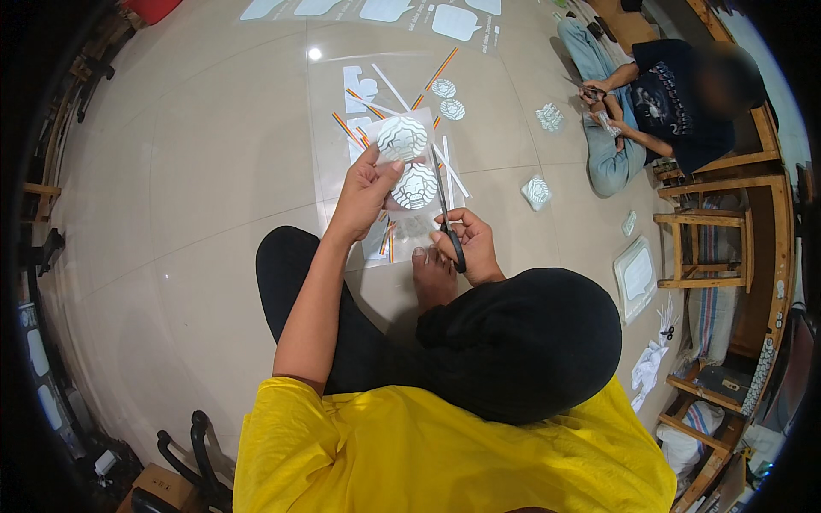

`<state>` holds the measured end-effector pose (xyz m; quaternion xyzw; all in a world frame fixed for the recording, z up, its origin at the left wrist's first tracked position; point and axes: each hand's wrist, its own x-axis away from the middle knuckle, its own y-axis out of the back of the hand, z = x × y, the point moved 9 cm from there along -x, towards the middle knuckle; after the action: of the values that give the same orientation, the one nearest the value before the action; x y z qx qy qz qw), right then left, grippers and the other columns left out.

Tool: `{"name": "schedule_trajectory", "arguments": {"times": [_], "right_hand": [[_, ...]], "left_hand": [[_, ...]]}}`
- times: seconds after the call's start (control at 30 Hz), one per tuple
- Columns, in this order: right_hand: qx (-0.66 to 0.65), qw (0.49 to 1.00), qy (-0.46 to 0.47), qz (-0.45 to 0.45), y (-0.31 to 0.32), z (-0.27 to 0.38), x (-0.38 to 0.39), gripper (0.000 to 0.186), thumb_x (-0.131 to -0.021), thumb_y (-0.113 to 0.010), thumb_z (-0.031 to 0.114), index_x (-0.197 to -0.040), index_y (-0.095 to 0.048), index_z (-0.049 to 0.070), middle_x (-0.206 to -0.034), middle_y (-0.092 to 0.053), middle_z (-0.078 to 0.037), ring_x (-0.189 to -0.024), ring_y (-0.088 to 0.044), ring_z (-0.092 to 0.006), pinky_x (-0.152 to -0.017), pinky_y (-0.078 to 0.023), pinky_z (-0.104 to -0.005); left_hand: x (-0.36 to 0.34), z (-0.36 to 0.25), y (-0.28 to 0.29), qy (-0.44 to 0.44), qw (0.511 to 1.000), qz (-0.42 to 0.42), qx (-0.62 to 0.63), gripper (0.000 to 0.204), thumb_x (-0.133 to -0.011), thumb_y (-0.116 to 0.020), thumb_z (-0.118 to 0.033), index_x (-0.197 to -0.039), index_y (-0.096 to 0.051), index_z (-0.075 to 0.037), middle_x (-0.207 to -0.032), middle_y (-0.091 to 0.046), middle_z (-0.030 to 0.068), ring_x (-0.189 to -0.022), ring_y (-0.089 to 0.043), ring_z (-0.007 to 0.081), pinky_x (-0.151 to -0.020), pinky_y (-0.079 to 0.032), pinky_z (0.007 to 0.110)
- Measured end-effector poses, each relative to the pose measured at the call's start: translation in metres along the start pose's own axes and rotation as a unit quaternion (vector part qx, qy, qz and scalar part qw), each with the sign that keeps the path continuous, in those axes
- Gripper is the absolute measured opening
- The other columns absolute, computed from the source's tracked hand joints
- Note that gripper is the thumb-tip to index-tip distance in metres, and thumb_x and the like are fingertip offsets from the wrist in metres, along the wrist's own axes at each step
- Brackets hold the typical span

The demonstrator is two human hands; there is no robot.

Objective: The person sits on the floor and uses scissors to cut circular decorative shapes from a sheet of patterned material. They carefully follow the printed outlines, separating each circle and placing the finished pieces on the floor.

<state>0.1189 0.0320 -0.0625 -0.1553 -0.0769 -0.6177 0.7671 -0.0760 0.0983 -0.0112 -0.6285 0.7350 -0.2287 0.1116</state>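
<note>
My left hand point(374, 184) pinches a translucent sheet point(422, 126) bearing two round silver-white patterned stickers point(411, 190), one above the other. My right hand point(475, 239) grips black-handled scissors point(455, 246), whose blades point up along the sheet's right edge. Beneath, on the floor, lies a clear plastic sheet point(339, 238) with rainbow-striped strips point(440, 68), white strips point(389, 84) and white cut shapes point(352, 77). Small round patterned pieces point(443, 88) sit beyond my hands. My bare foot point(432, 278) is just below the scissors.
Another person point(697, 98) sits at the upper right with hands on small items. Wooden stools point(703, 224) line the right side, near stacked white cut-outs point(634, 278) and patterned pieces point(536, 193). Sheets with white shapes point(385, 8) lie at the top. Chair bases point(197, 436) stand lower left.
</note>
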Motion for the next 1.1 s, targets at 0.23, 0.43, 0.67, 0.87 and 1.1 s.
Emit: {"name": "schedule_trajectory", "arguments": {"times": [0.23,0.43,0.67,0.87,1.1], "right_hand": [[0.003,1.0,0.0,-0.011,0.0014,0.0008,0.0003,0.029,-0.094,-0.081,0.007,-0.117,-0.065,0.001,-0.071,-0.064,0.003,-0.056,-0.056,-0.0024,-0.051,-0.042,-0.02],[0.012,1.0,-0.01,-0.008,0.0002,0.003,0.0013,0.023,-0.096,-0.076,0.002,-0.115,-0.064,0.0,-0.07,-0.062,0.003,-0.056,-0.056,-0.0029,-0.052,-0.043,-0.0208],[-0.03,1.0,-0.005,0.0,-0.0005,0.0012,0.0008,0.032,-0.093,-0.082,0.008,-0.118,-0.064,0.002,-0.072,-0.064,0.003,-0.055,-0.056,-0.0025,-0.049,-0.039,-0.0195],[-0.024,1.0,-0.006,-0.005,-0.0009,0.0048,-0.0007,0.032,-0.093,-0.082,0.008,-0.119,-0.063,0.002,-0.073,-0.064,0.003,-0.056,-0.056,-0.0028,-0.049,-0.04,-0.0199],[0.002,1.0,-0.023,-0.008,-0.0017,0.0041,-0.0004,0.026,-0.095,-0.077,0.004,-0.117,-0.063,0.001,-0.076,-0.066,0.0,-0.058,-0.057,-0.0034,-0.053,-0.044,-0.021]], "left_hand": [[-0.0014,0.0009,-0.0014,-0.012,1.0,-0.005,0.006,0.048,-0.109,-0.059,-0.017,-0.151,-0.041,-0.001,-0.128,-0.073,0.0165,-0.102,-0.076,0.0197,-0.081,-0.069,0.037],[-0.0021,0.0037,0.0011,-0.005,1.0,-0.007,0.001,0.048,-0.109,-0.059,-0.016,-0.151,-0.041,0.0,-0.128,-0.073,0.017,-0.103,-0.076,0.0204,-0.081,-0.069,0.038],[0.0012,0.0011,-0.0029,0.013,1.0,-0.003,-0.001,0.055,-0.11,-0.058,-0.014,-0.157,-0.036,0.004,-0.127,-0.075,0.0126,-0.103,-0.074,0.0141,-0.084,-0.065,0.033],[0.0007,0.0011,-0.0057,0.009,1.0,0.006,0.0,0.053,-0.11,-0.058,-0.014,-0.156,-0.038,0.005,-0.127,-0.075,0.0128,-0.105,-0.074,0.0145,-0.087,-0.065,0.033],[0.0007,0.003,-0.0025,0.002,1.0,0.002,0.006,0.051,-0.11,-0.058,-0.014,-0.155,-0.04,0.003,-0.127,-0.075,0.0134,-0.106,-0.074,0.0153,-0.09,-0.063,0.033]]}}
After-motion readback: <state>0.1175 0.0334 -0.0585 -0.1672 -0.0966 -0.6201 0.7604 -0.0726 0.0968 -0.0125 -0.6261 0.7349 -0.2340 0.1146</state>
